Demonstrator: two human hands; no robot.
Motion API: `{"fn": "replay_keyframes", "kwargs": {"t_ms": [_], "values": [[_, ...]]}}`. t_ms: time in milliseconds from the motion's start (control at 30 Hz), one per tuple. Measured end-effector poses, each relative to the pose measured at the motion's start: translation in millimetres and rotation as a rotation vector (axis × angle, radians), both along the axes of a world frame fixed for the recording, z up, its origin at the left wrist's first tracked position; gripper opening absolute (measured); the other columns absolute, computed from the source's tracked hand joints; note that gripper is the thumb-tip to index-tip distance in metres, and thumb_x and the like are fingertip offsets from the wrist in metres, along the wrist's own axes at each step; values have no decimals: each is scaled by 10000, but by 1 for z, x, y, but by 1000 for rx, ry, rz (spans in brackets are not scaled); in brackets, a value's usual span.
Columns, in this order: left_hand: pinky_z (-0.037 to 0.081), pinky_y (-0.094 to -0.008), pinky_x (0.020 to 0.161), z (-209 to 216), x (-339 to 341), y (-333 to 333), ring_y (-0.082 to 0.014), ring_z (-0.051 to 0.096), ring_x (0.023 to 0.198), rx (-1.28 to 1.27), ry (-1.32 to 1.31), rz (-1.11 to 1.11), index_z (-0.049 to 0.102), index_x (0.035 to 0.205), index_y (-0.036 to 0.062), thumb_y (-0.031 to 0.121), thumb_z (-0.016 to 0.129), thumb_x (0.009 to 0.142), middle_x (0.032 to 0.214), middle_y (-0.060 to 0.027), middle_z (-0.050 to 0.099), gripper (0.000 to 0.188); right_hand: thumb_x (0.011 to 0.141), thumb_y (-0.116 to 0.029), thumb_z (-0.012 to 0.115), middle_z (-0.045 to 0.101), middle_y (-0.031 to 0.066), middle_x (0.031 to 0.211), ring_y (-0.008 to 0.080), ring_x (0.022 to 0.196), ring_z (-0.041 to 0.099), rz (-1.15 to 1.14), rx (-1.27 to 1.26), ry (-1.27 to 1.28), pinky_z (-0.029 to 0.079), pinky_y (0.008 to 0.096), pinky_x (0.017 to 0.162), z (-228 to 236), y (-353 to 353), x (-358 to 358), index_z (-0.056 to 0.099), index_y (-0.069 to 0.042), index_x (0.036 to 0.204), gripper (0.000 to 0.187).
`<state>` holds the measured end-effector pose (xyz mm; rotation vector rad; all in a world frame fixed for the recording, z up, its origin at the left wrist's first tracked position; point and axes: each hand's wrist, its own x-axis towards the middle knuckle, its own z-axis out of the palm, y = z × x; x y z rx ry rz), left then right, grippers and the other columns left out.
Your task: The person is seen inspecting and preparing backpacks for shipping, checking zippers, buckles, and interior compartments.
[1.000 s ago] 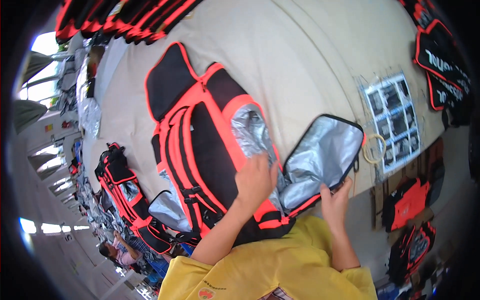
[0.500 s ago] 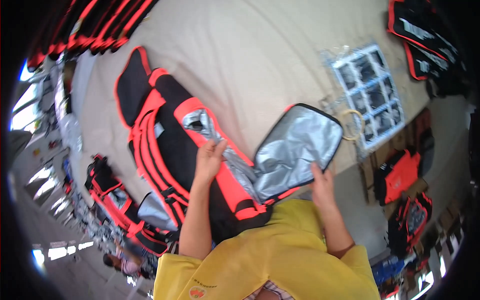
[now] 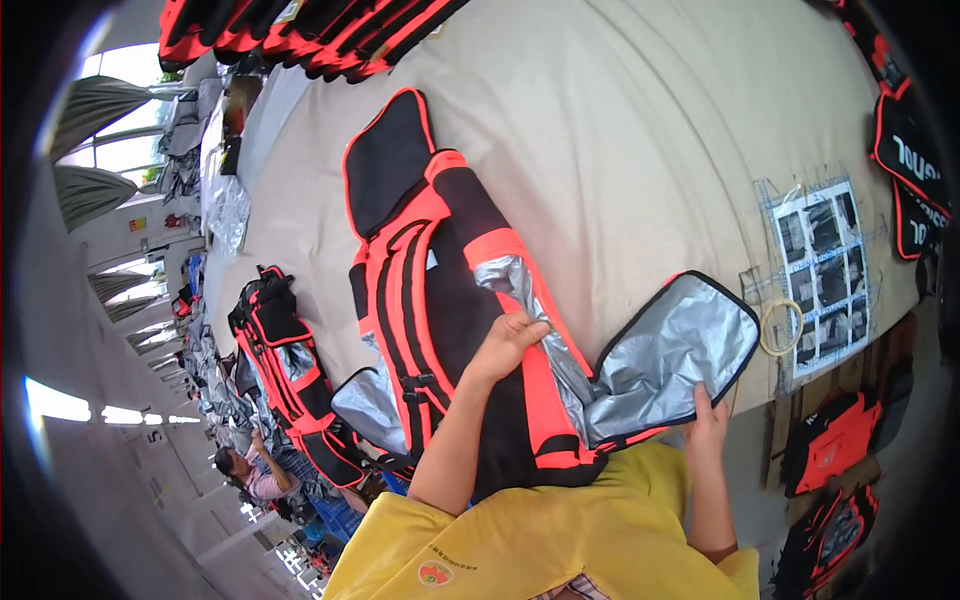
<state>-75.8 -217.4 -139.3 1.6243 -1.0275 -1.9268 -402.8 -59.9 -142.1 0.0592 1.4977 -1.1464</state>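
A long black and orange bag (image 3: pixel 440 290) lies flat on a wide beige table (image 3: pixel 640 130), right in front of a person in a yellow shirt (image 3: pixel 540 540). The bag's side flap (image 3: pixel 680 350) is folded open to the right, showing a shiny silver lining. The left hand (image 3: pixel 505 345) rests on top of the bag at the edge of the opening, its fingers curled over the orange rim and gripping it. The right hand (image 3: pixel 708 425) holds the lower edge of the open flap, fingers closed on it. To the right on the table lie a sheet of small photos (image 3: pixel 825 270) and a pale ring (image 3: pixel 780 327). A second, similar bag (image 3: pixel 285 350) lies to the left. More bags (image 3: pixel 300 30) are stacked at the far end.
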Motion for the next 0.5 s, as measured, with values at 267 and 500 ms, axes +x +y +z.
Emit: {"fn": "replay_keyframes", "kwargs": {"t_ms": [267,500], "values": [[419,-446,1112,51,-25,18,-383,550,1329,-874,-953,-262,679,1281,2,70,638,989,1376,-188,646,303,1099,-561,471,706,30,1008,127,827,626,81,119,-74,525,305,718,-7,-1,2,645,-11,1237,593],[216,-653,1197,-14,-20,57,-427,322,1534,-762,-1336,-362,520,1502,33,355,486,1061,1637,-209,391,547,1113,-560,380,700,81,1269,198,1093,697,75,22,-232,561,359,925,-34,23,-18,547,-6,1409,650]]}}
